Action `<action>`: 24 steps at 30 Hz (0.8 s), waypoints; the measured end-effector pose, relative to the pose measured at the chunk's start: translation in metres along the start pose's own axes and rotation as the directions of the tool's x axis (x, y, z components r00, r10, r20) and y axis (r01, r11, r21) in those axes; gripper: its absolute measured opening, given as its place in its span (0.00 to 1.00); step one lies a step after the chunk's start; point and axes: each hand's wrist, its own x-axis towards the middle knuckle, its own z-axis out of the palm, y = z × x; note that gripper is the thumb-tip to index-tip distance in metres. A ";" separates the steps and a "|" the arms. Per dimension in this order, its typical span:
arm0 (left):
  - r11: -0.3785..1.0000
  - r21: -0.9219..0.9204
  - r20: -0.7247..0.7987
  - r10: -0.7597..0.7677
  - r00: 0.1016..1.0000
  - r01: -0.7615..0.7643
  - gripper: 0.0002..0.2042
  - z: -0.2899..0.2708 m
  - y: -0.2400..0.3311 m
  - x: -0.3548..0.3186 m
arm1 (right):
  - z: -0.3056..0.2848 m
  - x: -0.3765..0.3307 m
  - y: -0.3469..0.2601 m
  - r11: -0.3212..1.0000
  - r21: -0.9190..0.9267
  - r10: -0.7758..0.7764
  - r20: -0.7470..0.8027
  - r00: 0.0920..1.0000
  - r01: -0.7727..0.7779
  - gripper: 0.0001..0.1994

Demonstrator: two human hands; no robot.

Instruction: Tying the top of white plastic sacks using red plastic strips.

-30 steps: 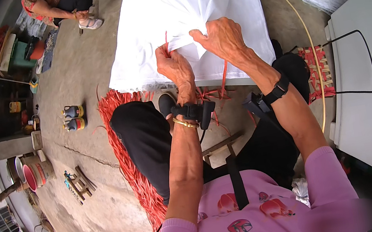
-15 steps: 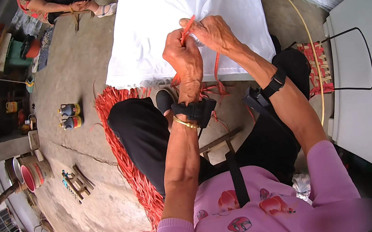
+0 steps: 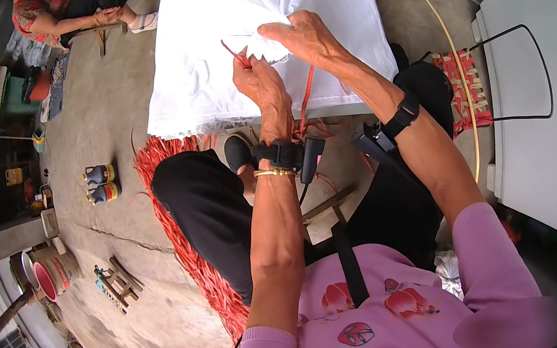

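White fabric (image 3: 197,84) with a frayed near edge lies stacked in front of me, its middle bunched up between my hands. My left hand (image 3: 262,84) is closed on a thin red plastic strip (image 3: 234,54), whose end sticks out past the fingertips. To its right, my right hand (image 3: 306,38) is closed on the gathered fabric, the thumb pointing left; its other fingers are partly hidden. Another length of red strip (image 3: 308,95) hangs below the bunch, between my wrists.
A long heap of red strips (image 3: 190,262) lies on the floor by my left leg. A woven red seat (image 3: 463,88) and a white panel (image 3: 556,113) stand at right. Two dark bottles (image 3: 101,184), a small wooden stool (image 3: 118,283) and a seated person (image 3: 75,16) are at left.
My hands have moved apart from each other. The left hand has come down and left with the red strip's end; the right stays at the bunched fabric. The view has shifted slightly.
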 end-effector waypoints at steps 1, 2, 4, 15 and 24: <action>0.986 -0.028 -0.010 -0.164 0.986 0.164 0.10 0.004 0.006 -0.001 | -0.004 0.000 0.002 0.999 -0.025 -0.031 -0.015 0.999 0.031 0.25; 0.948 -0.079 -0.028 -0.310 0.950 0.307 0.09 0.005 0.009 -0.009 | -0.007 0.000 0.004 0.997 -0.050 -0.062 -0.028 0.998 0.061 0.24; 0.892 -0.196 -0.019 -0.420 0.908 0.408 0.07 -0.003 0.010 -0.013 | -0.002 0.001 0.011 0.961 -0.213 -0.190 -0.046 0.981 0.176 0.23; 0.970 0.200 -0.134 -0.112 0.985 0.137 0.16 -0.035 -0.023 0.028 | 0.012 -0.001 0.014 0.615 -0.685 -0.472 0.076 0.878 0.390 0.23; 0.461 0.656 0.412 0.444 0.796 -0.597 0.20 -0.033 -0.001 -0.012 | 0.023 -0.011 0.016 0.510 -0.718 -0.523 0.178 0.834 0.473 0.10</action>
